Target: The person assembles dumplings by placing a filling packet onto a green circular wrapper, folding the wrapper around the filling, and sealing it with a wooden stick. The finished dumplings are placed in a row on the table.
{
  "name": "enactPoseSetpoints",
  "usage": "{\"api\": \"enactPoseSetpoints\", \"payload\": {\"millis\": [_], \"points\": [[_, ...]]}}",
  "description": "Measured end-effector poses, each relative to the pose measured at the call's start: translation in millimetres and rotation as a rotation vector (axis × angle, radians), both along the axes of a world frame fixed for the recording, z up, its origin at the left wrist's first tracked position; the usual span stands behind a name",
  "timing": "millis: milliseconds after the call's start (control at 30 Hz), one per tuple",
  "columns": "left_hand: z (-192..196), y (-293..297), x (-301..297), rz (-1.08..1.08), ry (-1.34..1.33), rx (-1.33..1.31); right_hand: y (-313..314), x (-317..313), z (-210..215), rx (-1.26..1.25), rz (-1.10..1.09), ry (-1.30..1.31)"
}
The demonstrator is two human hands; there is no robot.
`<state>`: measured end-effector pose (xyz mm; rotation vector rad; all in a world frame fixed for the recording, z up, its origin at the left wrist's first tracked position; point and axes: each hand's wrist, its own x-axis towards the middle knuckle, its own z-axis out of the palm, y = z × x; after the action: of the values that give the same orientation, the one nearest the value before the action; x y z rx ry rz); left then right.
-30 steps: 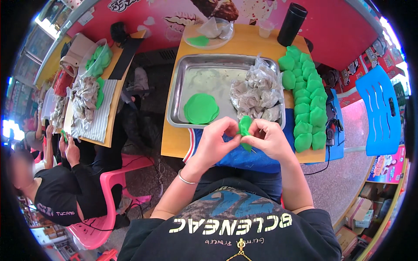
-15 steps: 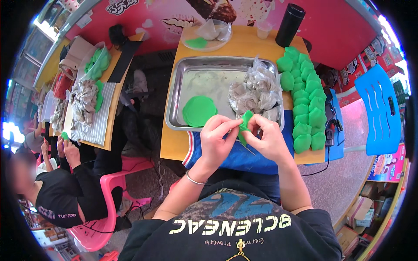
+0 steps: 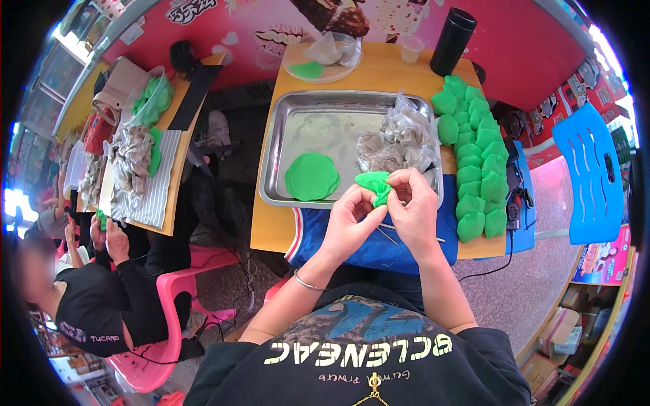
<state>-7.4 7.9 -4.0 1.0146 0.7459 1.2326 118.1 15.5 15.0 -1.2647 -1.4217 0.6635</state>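
Between both hands, over the tray's near edge, is a thin, soft green piece point(image 3: 374, 181), gathered and creased at its middle. My left hand point(image 3: 353, 215) pinches its lower left part between thumb and fingers. My right hand point(image 3: 414, 203) grips its right side with thumb and fingertips. A stack of flat green rounds point(image 3: 312, 176) lies in the metal tray point(image 3: 265, 162), left of my hands. Behind my right hand, crumpled clear plastic with greyish contents point(image 3: 399, 139) fills the tray's right side. Thin sticks point(image 3: 389, 234) show just below my hands; what they are I cannot tell.
Rows of cupped green pieces point(image 3: 482, 155) line the table's right side. A black tumbler point(image 3: 453, 42), a clear cup point(image 3: 411, 49) and a clear plate point(image 3: 321, 74) stand at the back. Blue cloth point(image 3: 338, 233) hangs in front. At left, a person point(image 3: 101, 298) handles something green by another table.
The green piece has gone from upright and folded to spread leftward with a bunched centre. My left hand has shifted lower and to the right; both hands still hold the piece.
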Motion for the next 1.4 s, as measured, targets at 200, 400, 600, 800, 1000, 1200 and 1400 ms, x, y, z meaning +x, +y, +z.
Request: {"api": "enactPoseSetpoints", "payload": {"millis": [200, 400, 600, 800, 1000, 1200, 1400], "points": [[-3, 10, -14, 0.128, 0.248, 0.141, -4, 3, 10, -0.19, 0.13, 0.13], [5, 7, -5, 0.421, 0.333, 0.261, -8, 4, 13, -0.463, 0.439, 0.639], [19, 9, -9, 0.413, 0.518, 0.444, -9, 0, 6, -0.278, 0.506, 0.685], [2, 7, -11, 0.202, 0.19, 0.105, -3, -3, -2, -0.168, 0.267, 0.276], [10, 9, -16, -0.136, -0.035, -0.255, 4, -8, -12, -0.072, 0.056, 0.206], [2, 12, -23, -0.006, 0.121, 0.03, 4, -6, -3, -0.216, 0.287, 0.354], [10, 6, -14, 0.055, -0.121, -0.109, 5, 13, 0, -0.382, 0.544, 0.583]]}}
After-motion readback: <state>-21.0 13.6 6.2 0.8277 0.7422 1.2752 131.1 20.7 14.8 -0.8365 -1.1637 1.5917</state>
